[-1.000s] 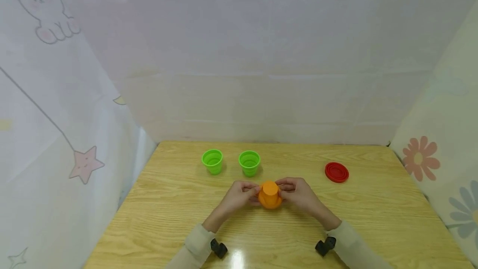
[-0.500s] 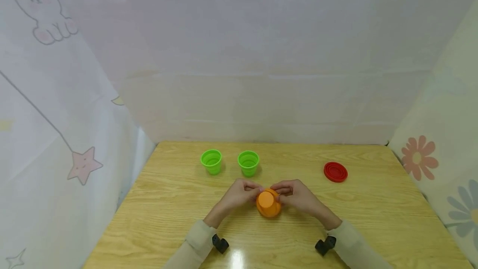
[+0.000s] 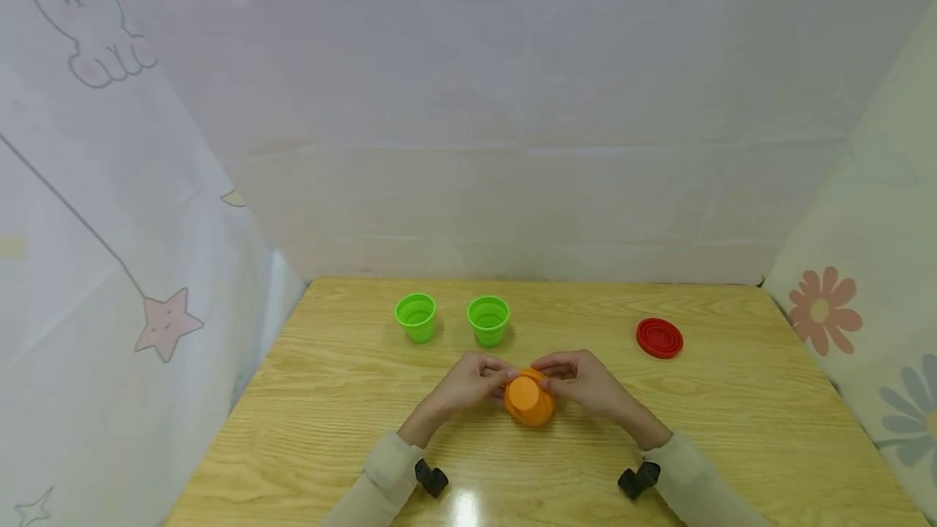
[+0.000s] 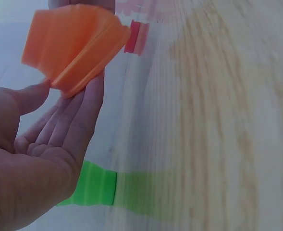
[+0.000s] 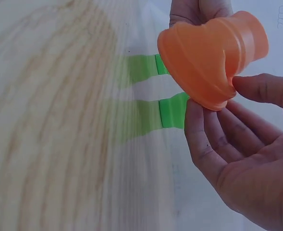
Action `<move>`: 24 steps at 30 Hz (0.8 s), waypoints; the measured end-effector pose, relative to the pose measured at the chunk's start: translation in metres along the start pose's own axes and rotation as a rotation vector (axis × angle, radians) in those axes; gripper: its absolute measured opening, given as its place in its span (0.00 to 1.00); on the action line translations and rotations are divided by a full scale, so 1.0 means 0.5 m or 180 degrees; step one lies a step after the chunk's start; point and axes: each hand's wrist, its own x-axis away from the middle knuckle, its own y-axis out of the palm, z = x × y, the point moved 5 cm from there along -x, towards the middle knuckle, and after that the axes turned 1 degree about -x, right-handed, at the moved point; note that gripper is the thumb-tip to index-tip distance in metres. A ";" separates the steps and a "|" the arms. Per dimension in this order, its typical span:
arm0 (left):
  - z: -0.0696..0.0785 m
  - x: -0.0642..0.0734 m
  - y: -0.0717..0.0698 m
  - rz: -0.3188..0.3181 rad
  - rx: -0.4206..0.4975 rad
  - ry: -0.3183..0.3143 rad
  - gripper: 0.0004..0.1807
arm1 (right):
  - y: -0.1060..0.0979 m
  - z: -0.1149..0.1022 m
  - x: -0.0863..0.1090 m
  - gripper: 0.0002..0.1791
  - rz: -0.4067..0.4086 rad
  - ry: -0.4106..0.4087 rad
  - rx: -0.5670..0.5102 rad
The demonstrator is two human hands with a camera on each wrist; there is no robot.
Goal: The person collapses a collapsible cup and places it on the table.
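Between my two hands is an orange collapsible cup [image 3: 529, 398], base up and held above the table. Its wall is partly folded and buckled, as the right wrist view shows on the orange cup [image 5: 203, 57]. My left hand [image 3: 468, 385] pinches the rim from the left, thumb on the outer wall and fingers under the rim. From the right, my right hand [image 3: 586, 386] pinches the opposite side the same way, its thumb pressed into a dent in the wall. The inside of the cup is hidden.
Two green collapsible cups, a left one [image 3: 416, 317] and a right one [image 3: 488, 320], stand expanded and upright behind my hands. A flattened red collapsible cup [image 3: 660, 337] lies at the back right of the wooden table [image 3: 329, 429]. A pale cloth [image 3: 468, 145] hangs behind.
The orange cup has moved a little toward me and tilted, so its base faces up and toward me more. Both hands keep their hold. The green and red cups stay put.
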 end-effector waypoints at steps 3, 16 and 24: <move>-0.005 0.000 -0.008 0.0114 0.0069 0.0043 0.18 | -0.002 0.001 0.001 0.20 0.0132 0.0045 -0.0098; -0.023 -0.004 0.002 0.0239 0.0526 0.0022 0.20 | 0.003 0.014 0.003 0.22 0.0241 0.0310 -0.0617; -0.009 -0.006 -0.004 0.0395 0.0099 0.0115 0.20 | -0.004 0.006 -0.003 0.22 0.0067 0.0081 -0.0098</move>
